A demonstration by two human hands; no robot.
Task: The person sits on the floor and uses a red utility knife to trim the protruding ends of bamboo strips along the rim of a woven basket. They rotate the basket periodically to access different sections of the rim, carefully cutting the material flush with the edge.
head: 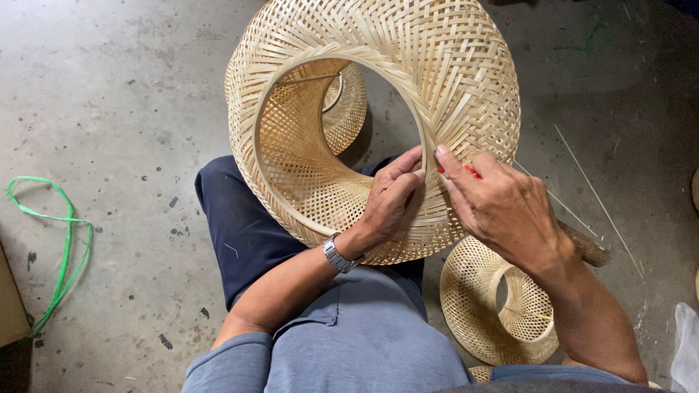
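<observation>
A large woven bamboo shade [466, 65], drum-shaped with a round open rim, rests tilted on my lap. My left hand [389, 196], with a metal watch at the wrist, grips the near edge of the rim, fingers curled over it. My right hand [502, 207] presses against the woven wall just right of the rim and pinches a small red-handled tool [472, 172], mostly hidden by the fingers. The two hands nearly touch at the rim.
A smaller woven shade [473, 291] lies on the concrete floor by my right knee; another [349, 109] shows through the big one's opening. Thin bamboo strips [593, 193] lie to the right. A green plastic strap [62, 247] loops at left beside a cardboard edge [11, 306].
</observation>
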